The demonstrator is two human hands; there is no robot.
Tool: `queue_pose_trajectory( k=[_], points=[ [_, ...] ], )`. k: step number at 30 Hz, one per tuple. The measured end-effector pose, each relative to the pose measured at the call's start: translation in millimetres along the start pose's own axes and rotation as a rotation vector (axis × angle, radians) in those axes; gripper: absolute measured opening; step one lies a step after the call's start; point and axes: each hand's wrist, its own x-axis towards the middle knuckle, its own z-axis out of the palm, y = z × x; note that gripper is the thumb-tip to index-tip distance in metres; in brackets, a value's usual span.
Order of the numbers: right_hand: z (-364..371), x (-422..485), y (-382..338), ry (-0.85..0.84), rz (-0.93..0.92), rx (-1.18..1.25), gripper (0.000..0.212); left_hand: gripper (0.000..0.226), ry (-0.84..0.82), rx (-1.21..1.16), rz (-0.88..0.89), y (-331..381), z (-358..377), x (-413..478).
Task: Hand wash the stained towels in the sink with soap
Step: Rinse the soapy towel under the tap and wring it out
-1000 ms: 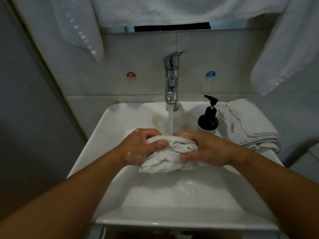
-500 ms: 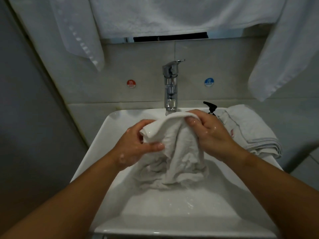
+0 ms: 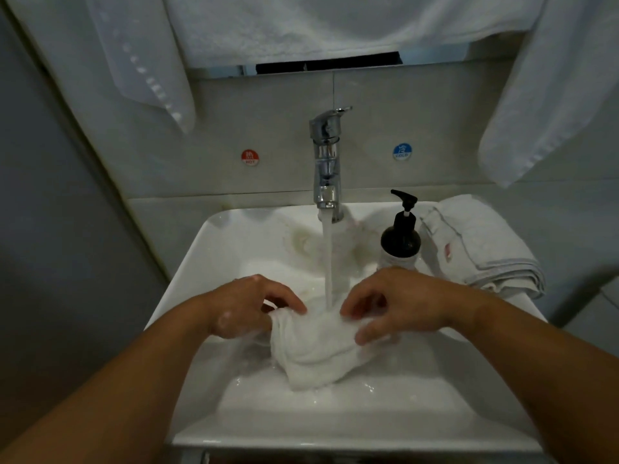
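The left hand [image 3: 246,311] and right hand [image 3: 402,304] each curl their fingers round an end of the wet towel [image 3: 318,354], which lies bunched in the sink [image 3: 207,249] just below the fingertips. Water [image 3: 329,262] from the tap [image 3: 326,155] falls between the two sets of fingers onto the cloth. Just beyond the right fingers stands a black soap bottle [image 3: 401,237], with a folded towel [image 3: 479,249] beside it.

Dim, bluish light; soft focus, wide-angle bending at the edges.
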Motion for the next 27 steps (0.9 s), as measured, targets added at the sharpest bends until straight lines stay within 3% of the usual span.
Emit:
queue_pose_trajectory(
  k=[3, 6, 8, 10, 14, 16, 18, 20, 22, 25, 27],
  points=[
    [4, 13, 9, 0.116, 0.117, -0.153, 0.05, 0.045, 0.01, -0.162, 0.023, 8, -5, -4],
    [14, 25, 16, 0.003, 0.226, -0.321, 0.069, 0.044, 0.15, -0.168, -0.034, 14, 4, 3],
    [16, 26, 12, 0.01, 0.18, -0.314, 0.054, 0.054, 0.124, 0.068, -0.129, 20, 15, 9],
    [13, 26, 9, 0.158, 0.132, -0.269, 0.034, 0.045, 0.126, 0.289, -0.1, 21, 24, 18],
    [1, 16, 5, 0.436, 0.077, 0.008, 0.02, 0.02, 0.495, 0.169, 0.058, 21, 17, 15],
    [-9, 8, -1, 0.586, -0.009, 0.16, 0.02, 0.011, 0.742, 0.063, 0.168, 32, 15, 9],
    [-13, 3, -5, 0.653, -0.086, 0.235, 0.028, 0.01, 0.87, 0.017, 0.25, 40, 15, 6],
    [-10, 4, -2, 0.627, -0.117, 0.104, 0.038, 0.01, 0.801, 0.035, 0.29, 39, 15, 6],
    [1, 10, 6, 0.521, -0.141, -0.094, 0.045, 0.015, 0.599, 0.176, 0.29, 29, 16, 8],
    [12, 12, 6, 0.241, -0.056, -0.245, 0.053, 0.02, 0.195, 0.275, 0.096, 23, 19, 6],
    [10, 9, 2, 0.106, 0.008, -0.205, 0.057, 0.028, 0.07, 0.202, 0.033, 27, 21, 5]
  ],
)
